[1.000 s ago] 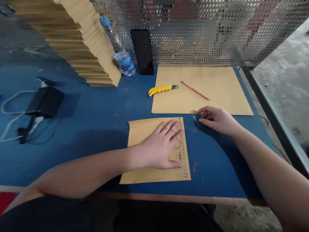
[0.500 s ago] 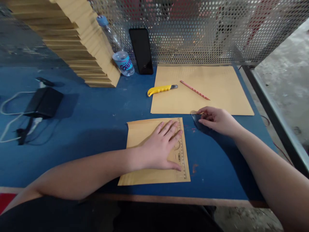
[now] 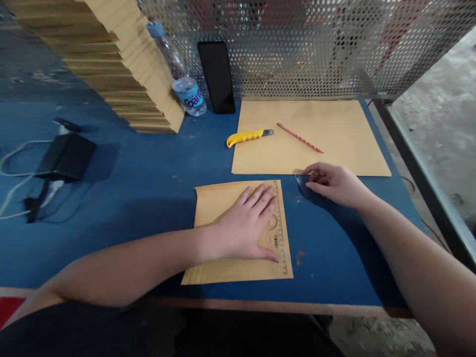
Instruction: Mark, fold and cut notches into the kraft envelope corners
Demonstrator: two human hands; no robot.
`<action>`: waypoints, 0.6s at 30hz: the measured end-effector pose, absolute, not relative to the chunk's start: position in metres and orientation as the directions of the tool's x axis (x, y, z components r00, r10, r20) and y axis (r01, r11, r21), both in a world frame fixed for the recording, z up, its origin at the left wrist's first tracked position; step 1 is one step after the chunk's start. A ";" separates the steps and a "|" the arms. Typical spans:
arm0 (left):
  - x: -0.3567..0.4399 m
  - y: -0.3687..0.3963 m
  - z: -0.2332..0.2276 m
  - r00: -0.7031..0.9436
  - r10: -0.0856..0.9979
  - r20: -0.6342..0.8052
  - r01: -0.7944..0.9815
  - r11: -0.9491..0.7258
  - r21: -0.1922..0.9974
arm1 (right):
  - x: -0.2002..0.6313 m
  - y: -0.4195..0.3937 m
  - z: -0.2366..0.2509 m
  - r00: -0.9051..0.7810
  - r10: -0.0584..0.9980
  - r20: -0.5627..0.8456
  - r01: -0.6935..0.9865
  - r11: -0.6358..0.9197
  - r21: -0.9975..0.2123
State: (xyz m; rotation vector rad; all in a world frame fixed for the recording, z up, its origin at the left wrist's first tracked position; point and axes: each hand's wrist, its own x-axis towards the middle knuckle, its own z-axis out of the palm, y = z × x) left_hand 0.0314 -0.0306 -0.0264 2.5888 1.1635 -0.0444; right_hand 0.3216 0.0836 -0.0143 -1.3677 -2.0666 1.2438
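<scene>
My left hand (image 3: 243, 225) lies flat with fingers spread on a piece of brown paper (image 3: 215, 198). Its fingers and thumb rest on a clear ruler (image 3: 281, 238) set along the paper's right side; part of the ruler is hidden under them. To the right, my right hand (image 3: 332, 183) is closed, pinching a thin clear plastic piece (image 3: 299, 179) whose kind I cannot make out. Behind both hands is a larger sheet of brown paper (image 3: 345, 134). On it lie a pink patterned pencil (image 3: 300, 138) and a yellow utility knife (image 3: 247, 137), whose handle overhangs its left edge.
A tall stack of folded brown paper (image 3: 148, 94) stands at the back left, beside a water bottle (image 3: 189, 94) and an upright black phone (image 3: 217, 77). A black box with cables (image 3: 69, 156) sits at the left. Perforated metal mesh (image 3: 297, 54) borders the blue table (image 3: 148, 188).
Both hands and the things on the table hold their places; the view has only shifted very slightly.
</scene>
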 end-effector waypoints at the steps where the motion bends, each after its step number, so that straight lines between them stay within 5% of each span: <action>1: 0.031 -0.031 -0.026 0.670 0.727 -0.149 0.736 -0.625 0.259 | 0.321 0.084 -0.014 -0.462 0.873 -0.158 0.547 0.140 -0.825; 18: 0.033 -0.030 -0.025 0.672 0.719 -0.178 0.735 -0.618 0.278 | 0.322 0.084 -0.014 -0.463 0.872 -0.158 0.544 0.139 -0.828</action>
